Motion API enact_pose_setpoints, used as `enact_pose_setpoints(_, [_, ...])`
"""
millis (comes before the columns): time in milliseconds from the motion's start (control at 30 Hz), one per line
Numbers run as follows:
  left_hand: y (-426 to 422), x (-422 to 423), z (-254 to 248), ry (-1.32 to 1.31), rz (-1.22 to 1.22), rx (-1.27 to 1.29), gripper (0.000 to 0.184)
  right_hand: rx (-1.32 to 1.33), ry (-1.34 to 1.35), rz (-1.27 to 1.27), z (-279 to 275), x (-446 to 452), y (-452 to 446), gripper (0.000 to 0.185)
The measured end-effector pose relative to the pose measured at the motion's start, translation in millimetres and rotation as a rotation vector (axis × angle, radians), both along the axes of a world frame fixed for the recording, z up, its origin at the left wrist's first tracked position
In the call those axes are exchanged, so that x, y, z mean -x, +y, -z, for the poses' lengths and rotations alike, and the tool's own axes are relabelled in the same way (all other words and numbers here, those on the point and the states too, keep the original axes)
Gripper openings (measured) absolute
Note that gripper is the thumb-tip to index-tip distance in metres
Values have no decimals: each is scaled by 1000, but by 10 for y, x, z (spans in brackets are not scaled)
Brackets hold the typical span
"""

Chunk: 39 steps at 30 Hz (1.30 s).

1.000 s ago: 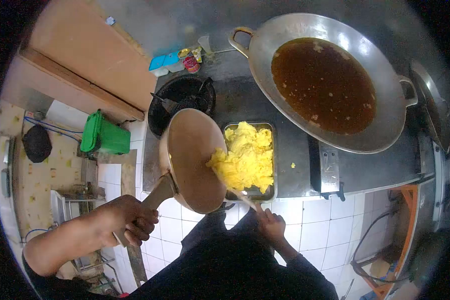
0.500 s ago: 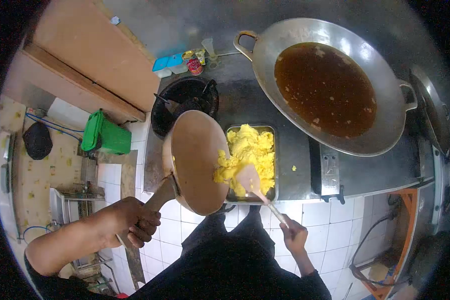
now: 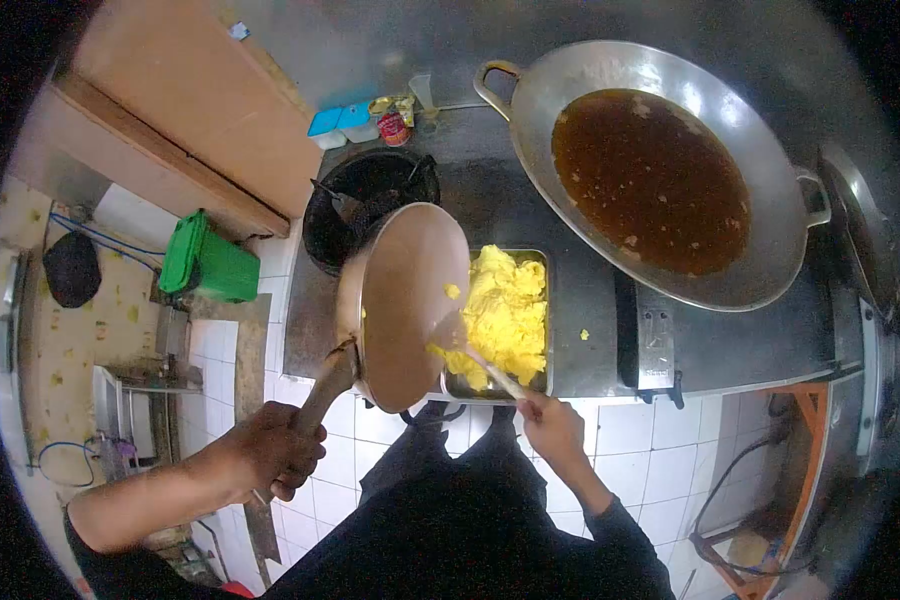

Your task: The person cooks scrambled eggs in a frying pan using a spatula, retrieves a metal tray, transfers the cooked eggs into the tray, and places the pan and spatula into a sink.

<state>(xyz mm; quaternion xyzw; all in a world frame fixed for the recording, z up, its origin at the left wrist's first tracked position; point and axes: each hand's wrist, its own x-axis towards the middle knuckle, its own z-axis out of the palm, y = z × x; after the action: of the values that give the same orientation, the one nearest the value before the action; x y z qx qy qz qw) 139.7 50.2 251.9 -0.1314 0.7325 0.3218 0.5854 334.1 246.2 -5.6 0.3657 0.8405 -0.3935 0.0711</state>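
Observation:
My left hand (image 3: 280, 450) is wrapped round the handle of a tan pan (image 3: 405, 300), which is tipped on its side with its opening toward a metal tray (image 3: 550, 375). Yellow scrambled egg (image 3: 505, 315) is heaped in the tray, and a few bits cling inside the pan. In my right hand (image 3: 552, 425) is a spatula (image 3: 500, 377); its blade lies at the pan's lower right edge, against the egg.
A large wok (image 3: 770, 250) of brown liquid stands at the back right. Behind the pan is a black burner (image 3: 370, 200). Blue-lidded tubs (image 3: 345, 125) and a red can (image 3: 394, 129) sit at the back. A green bin (image 3: 210, 262) is at the left.
The spatula has moved left from over the egg to the pan's edge, with my right hand following. The pan has shifted slightly up and right, closer over the tray's left side.

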Motion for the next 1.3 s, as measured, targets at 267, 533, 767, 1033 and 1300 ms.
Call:
enact_pose_setpoints(267, [-100,-23,107,15,-13,-20,17,-283,-1,-102,-163,-503,342,23])
enact_pose_setpoints(533, [-294,-163,203,35,-32,-103,17,-310,193,-91,-373,46,230,26])
enact_pose_setpoints(767, [-401,-425,247,154,1,-122,17,-266,-29,-15,-31,-295,-37,26])
enact_pose_setpoints(1033, [-619,-563,322,192,-39,-78,16,-24,68,206,-236,-398,185,35])
enact_pose_setpoints(1300, [-831,-596,36,-35,-462,-159,15,-58,-67,226,185,-476,-117,30])
